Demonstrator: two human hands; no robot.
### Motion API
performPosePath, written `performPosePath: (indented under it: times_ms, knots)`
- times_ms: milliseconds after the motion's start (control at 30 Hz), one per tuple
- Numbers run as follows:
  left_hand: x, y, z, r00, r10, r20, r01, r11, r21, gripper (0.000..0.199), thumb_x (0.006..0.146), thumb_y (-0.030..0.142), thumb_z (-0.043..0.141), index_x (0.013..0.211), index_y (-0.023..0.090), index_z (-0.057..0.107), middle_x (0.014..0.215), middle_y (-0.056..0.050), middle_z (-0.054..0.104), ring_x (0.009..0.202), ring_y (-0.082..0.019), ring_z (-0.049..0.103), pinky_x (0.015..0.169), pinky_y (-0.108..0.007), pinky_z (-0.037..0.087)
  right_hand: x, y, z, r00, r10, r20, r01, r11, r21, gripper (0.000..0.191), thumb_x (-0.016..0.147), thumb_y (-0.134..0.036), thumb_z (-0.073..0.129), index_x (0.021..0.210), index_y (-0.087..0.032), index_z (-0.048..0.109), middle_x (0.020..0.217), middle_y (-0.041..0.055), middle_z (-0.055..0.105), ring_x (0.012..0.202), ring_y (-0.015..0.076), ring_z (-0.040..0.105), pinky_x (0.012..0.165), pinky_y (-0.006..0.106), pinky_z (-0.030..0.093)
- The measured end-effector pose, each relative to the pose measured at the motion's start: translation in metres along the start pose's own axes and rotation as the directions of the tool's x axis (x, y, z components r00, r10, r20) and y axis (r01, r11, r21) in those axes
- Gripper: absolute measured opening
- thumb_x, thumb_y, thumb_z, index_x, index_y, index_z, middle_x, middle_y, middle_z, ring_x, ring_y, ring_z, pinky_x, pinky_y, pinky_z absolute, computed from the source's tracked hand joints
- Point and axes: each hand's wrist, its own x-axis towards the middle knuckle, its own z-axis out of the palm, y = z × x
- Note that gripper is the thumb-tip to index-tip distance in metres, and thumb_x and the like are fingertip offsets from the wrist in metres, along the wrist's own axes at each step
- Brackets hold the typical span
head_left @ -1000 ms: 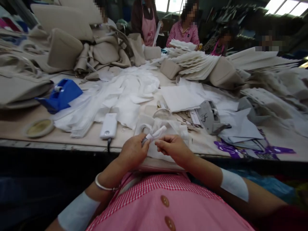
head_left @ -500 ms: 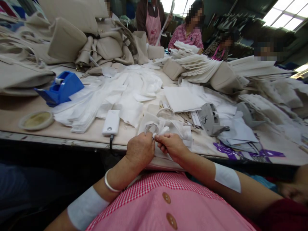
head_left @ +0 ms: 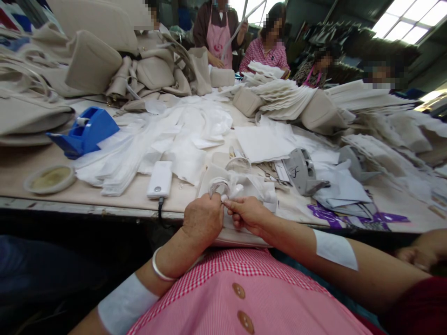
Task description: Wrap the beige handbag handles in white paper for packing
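Observation:
At the table's front edge, my left hand [head_left: 203, 217] is closed around a wrapped, ring-shaped bundle [head_left: 219, 185] that looks like a bag handle. My right hand [head_left: 247, 214] pinches at the bundle's right side, thumb against forefinger; the small piece between its fingertips is too small to name. The two hands almost touch. Under and behind them lies a beige piece [head_left: 209, 174] with crumpled white wrapping [head_left: 253, 184]. A white power bank [head_left: 159, 180] with a black cable lies left of my left hand.
A blue tape dispenser [head_left: 87, 132] and a round dish [head_left: 49, 179] stand left. Grey dispensers [head_left: 301, 172] and purple ribbon [head_left: 324, 216] are at right. White sheets [head_left: 192, 116] and beige bags [head_left: 92, 63] lie behind. People stand across the table; another person's hand [head_left: 421, 251] is at far right.
The view has shifted slightly. Both hands keep their hold at the bundle, and my right forearm is a little higher. The other person's hand at far right shows more.

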Motion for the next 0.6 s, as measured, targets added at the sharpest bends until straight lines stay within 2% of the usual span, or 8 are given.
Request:
performPosePath:
  times_ms: [100,200,267,333,400,500,533,600]
  knots:
    - [0.005,-0.010,0.000,0.999,0.015,0.032,-0.010,0.988,-0.154,0.026,0.092,0.034,0.045,0.094,0.016,0.063,0.082,-0.011,0.067,0.076,-0.023,0.064,0.066,-0.031,0.043,0.004,0.007,-0.001,0.995,-0.103,-0.011,0.103,0.990,0.099,0.040,0.057,-0.038,0.087,0.062,-0.014,0.057,0.056,-0.0031,0.057,0.041,0.0041,0.041,0.036,0.019,0.034]
    - [0.013,-0.022,0.001,0.996,0.053,0.070,-0.017,0.900,-0.435,0.028,0.092,0.036,0.045,0.090,0.017,0.065,0.077,-0.007,0.067,0.072,-0.019,0.061,0.065,-0.029,0.042,0.007,0.011,-0.001,0.975,-0.220,-0.035,0.222,0.972,0.077,0.040,0.056,-0.041,0.086,0.065,-0.014,0.058,0.058,-0.0024,0.058,0.041,0.0052,0.043,0.038,0.021,0.032]
    - [0.017,-0.029,0.001,0.989,0.082,0.123,0.010,0.791,-0.611,0.032,0.092,0.040,0.045,0.092,0.015,0.066,0.076,-0.004,0.066,0.069,-0.017,0.058,0.063,-0.027,0.042,0.008,0.011,-0.002,0.961,-0.276,-0.027,0.276,0.961,0.011,0.039,0.060,-0.043,0.084,0.066,-0.015,0.059,0.058,-0.0025,0.058,0.041,0.0058,0.044,0.038,0.021,0.031]
    - [0.020,-0.034,0.002,0.967,0.124,0.222,0.086,0.662,-0.745,0.036,0.091,0.044,0.046,0.095,0.014,0.065,0.074,-0.003,0.064,0.065,-0.015,0.055,0.058,-0.026,0.041,0.008,0.011,-0.003,0.953,-0.304,0.003,0.304,0.952,-0.038,0.037,0.064,-0.045,0.081,0.067,-0.015,0.059,0.059,-0.0026,0.059,0.041,0.0064,0.045,0.039,0.022,0.031]
    - [0.023,-0.039,0.002,0.937,0.177,0.302,0.170,0.525,-0.834,0.039,0.089,0.047,0.048,0.097,0.013,0.064,0.073,-0.002,0.061,0.061,-0.014,0.052,0.054,-0.024,0.040,0.008,0.008,-0.005,0.940,-0.337,0.049,0.339,0.939,-0.062,0.034,0.068,-0.045,0.078,0.068,-0.016,0.060,0.059,-0.0027,0.059,0.042,0.0067,0.046,0.041,0.022,0.032]
    - [0.025,-0.041,0.003,0.915,0.215,0.340,0.245,0.372,-0.895,0.039,0.087,0.045,0.049,0.102,0.012,0.064,0.073,-0.001,0.060,0.060,-0.013,0.050,0.053,-0.022,0.040,0.008,0.004,-0.006,0.907,-0.407,0.104,0.417,0.902,-0.107,0.026,0.071,-0.040,0.073,0.070,-0.016,0.063,0.059,-0.0033,0.059,0.044,0.0068,0.046,0.045,0.022,0.035]
    - [0.026,-0.040,0.003,0.913,0.211,0.350,0.259,0.366,-0.894,0.040,0.086,0.044,0.049,0.107,0.013,0.063,0.074,-0.001,0.061,0.060,-0.013,0.050,0.053,-0.023,0.040,0.008,0.004,-0.007,0.899,-0.422,0.116,0.435,0.892,-0.125,0.022,0.073,-0.037,0.071,0.071,-0.017,0.064,0.059,-0.0035,0.060,0.045,0.0070,0.047,0.046,0.022,0.036]
    - [0.027,-0.036,0.002,0.920,0.166,0.355,0.247,0.458,-0.854,0.045,0.085,0.046,0.051,0.115,0.014,0.062,0.080,-0.002,0.064,0.065,-0.015,0.054,0.057,-0.025,0.043,0.009,0.003,-0.008,0.897,-0.424,0.128,0.441,0.883,-0.159,0.011,0.076,-0.028,0.065,0.073,-0.017,0.064,0.060,-0.0039,0.060,0.047,0.0072,0.047,0.048,0.021,0.037]
